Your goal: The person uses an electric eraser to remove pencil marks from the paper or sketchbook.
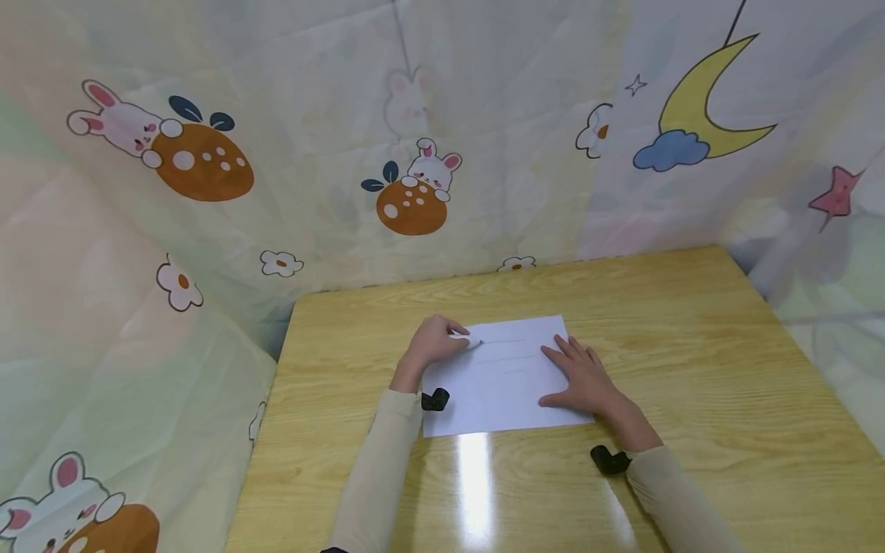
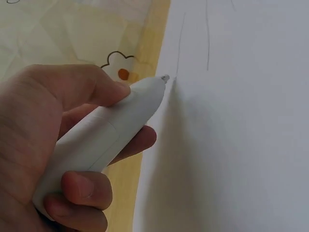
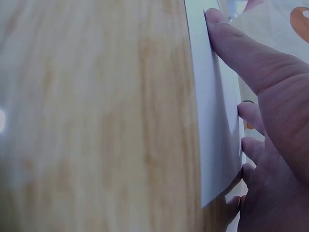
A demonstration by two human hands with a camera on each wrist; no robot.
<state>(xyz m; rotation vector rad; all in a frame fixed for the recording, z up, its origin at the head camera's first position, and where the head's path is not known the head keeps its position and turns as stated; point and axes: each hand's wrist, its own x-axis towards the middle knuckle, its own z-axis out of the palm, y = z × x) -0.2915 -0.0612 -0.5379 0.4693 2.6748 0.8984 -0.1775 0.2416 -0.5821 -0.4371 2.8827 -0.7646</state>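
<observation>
A white sheet of paper (image 1: 484, 407) lies on the wooden table, with three thin grey lines (image 1: 508, 358) drawn across it. At its upper left, my left hand (image 1: 432, 339) grips a thick white pen-shaped tool (image 2: 108, 128), thumb and fingers wrapped round its body. The tool's small grey tip (image 2: 165, 78) is close to the left end of the top line (image 2: 180, 46), and its shadow falls on the paper. My right hand (image 1: 584, 380) rests with spread fingers on the sheet's right side; the thumb (image 3: 236, 43) lies along the near part of the paper.
The wooden table (image 1: 691, 346) extends around the sheet on all sides. Patterned fabric (image 1: 304, 153) with rabbits and flowers hangs behind the table and along both sides. Dark wrist cameras (image 1: 610, 460) sit at both sleeve cuffs. Light glares on the table's near part.
</observation>
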